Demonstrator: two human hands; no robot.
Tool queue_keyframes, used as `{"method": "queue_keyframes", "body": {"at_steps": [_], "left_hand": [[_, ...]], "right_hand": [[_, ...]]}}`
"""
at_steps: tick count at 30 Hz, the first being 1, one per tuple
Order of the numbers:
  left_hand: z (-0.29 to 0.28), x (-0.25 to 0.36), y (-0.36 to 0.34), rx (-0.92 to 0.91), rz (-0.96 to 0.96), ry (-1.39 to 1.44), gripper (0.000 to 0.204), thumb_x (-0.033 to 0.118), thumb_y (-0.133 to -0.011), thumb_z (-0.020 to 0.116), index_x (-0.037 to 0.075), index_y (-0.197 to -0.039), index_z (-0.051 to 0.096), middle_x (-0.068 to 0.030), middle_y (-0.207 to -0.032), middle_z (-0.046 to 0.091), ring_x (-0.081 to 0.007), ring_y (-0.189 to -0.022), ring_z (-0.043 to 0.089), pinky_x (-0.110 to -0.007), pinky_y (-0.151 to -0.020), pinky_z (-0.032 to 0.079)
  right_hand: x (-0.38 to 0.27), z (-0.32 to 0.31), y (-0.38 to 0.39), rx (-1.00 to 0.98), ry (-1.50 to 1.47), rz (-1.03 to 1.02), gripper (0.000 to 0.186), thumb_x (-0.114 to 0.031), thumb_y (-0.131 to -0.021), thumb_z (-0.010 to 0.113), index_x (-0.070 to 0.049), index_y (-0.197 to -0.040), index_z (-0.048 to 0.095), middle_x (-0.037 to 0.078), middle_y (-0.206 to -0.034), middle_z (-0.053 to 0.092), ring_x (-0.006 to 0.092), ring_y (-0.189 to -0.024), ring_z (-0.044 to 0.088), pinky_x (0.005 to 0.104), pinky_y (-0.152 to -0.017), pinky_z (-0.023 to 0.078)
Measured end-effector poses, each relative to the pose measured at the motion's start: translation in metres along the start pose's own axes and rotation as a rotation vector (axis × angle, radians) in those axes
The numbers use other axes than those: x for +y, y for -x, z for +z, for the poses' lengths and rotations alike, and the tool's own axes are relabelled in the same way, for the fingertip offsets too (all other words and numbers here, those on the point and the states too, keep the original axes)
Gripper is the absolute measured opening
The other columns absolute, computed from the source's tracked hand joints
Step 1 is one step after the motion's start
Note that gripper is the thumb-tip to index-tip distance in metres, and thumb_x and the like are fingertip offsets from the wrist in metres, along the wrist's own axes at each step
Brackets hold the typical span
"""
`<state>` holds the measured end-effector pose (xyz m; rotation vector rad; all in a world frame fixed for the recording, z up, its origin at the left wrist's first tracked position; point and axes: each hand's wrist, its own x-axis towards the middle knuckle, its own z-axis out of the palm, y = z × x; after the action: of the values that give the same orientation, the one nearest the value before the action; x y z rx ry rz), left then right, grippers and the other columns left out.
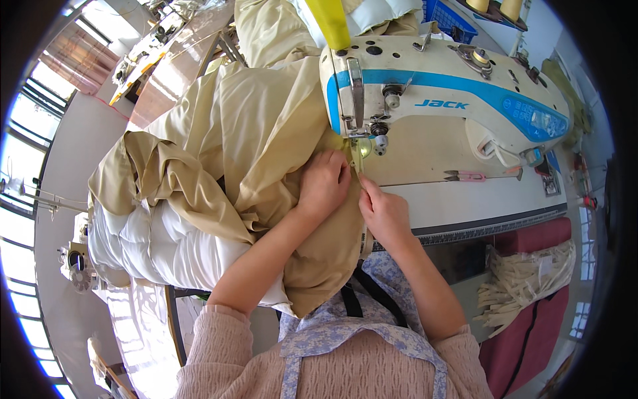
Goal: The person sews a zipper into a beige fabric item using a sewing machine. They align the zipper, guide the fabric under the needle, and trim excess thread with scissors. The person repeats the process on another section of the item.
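A large tan garment [246,113] with puffy white quilted lining [159,233] is heaped on the left of the white and blue sewing machine [425,76]. My left hand [325,179] lies on the tan cloth just left of the needle area, its fingers curled onto the fabric. Close by on the right, my right hand [387,213] pinches a narrow pale strip [359,161] at the cloth's edge, just in front of the presser foot. The strip runs up under the foot. My hands are near each other but apart. Some fingertips are hidden.
Thread snips with pink handles [470,176] lie on the machine bed at right. A dark measuring strip [465,234] edges the table. A plastic bag of pale strips [525,279] rests on a maroon surface below. A blue basket [452,21] stands behind the machine.
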<state>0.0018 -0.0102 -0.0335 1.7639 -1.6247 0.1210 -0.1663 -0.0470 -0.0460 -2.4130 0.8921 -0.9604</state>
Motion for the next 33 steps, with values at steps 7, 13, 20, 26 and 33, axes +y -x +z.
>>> {"method": "queue_keyframes", "body": {"at_steps": [7, 13, 20, 26, 33], "left_hand": [[0.016, -0.008, -0.020, 0.026, -0.120, -0.133, 0.013, 0.015, -0.084, 0.070, 0.006, -0.084, 0.061, -0.0143, -0.090, 0.064, -0.0363, -0.076, 0.065, -0.048, -0.065, 0.053], [0.026, -0.016, -0.027, 0.019, -0.090, -0.241, 0.016, 0.016, -0.085, 0.069, 0.002, -0.088, 0.061, -0.0173, -0.098, 0.064, -0.0365, -0.083, 0.067, -0.047, -0.070, 0.056], [0.023, -0.025, -0.029, 0.042, -0.048, -0.071, 0.013, 0.012, -0.088, 0.068, 0.002, -0.089, 0.061, -0.0171, -0.099, 0.064, -0.0394, -0.082, 0.066, -0.049, -0.069, 0.054], [0.025, -0.025, -0.028, 0.043, 0.036, -0.242, 0.012, 0.011, -0.088, 0.066, 0.000, -0.092, 0.063, -0.0195, -0.099, 0.065, -0.0386, -0.080, 0.067, -0.049, -0.069, 0.056], [0.040, -0.030, -0.039, 0.019, -0.016, -0.369, 0.021, 0.016, -0.092, 0.061, -0.004, -0.097, 0.062, -0.0236, -0.098, 0.065, -0.0405, -0.081, 0.067, -0.050, -0.071, 0.057]], "right_hand": [[0.002, 0.005, 0.003, 0.008, 0.067, -0.080, 0.037, -0.012, -0.093, 0.065, -0.004, -0.129, 0.064, 0.007, -0.052, 0.058, 0.0278, -0.044, 0.059, 0.0413, -0.045, 0.047], [0.003, 0.006, 0.003, -0.007, 0.096, -0.080, 0.036, -0.013, -0.093, 0.066, -0.003, -0.127, 0.064, 0.006, -0.051, 0.057, 0.0269, -0.043, 0.058, 0.0407, -0.045, 0.046], [0.001, 0.004, 0.003, -0.007, 0.105, -0.076, 0.033, -0.012, -0.093, 0.066, -0.004, -0.124, 0.066, 0.005, -0.051, 0.057, 0.0254, -0.043, 0.058, 0.0396, -0.045, 0.046], [0.000, 0.004, 0.003, -0.001, 0.113, -0.081, 0.033, -0.012, -0.093, 0.066, -0.004, -0.125, 0.067, 0.005, -0.051, 0.057, 0.0247, -0.043, 0.058, 0.0395, -0.045, 0.046], [-0.001, 0.004, 0.003, -0.019, 0.138, -0.083, 0.034, -0.011, -0.092, 0.067, -0.004, -0.125, 0.066, 0.005, -0.051, 0.058, 0.0246, -0.043, 0.058, 0.0389, -0.045, 0.047]]}}
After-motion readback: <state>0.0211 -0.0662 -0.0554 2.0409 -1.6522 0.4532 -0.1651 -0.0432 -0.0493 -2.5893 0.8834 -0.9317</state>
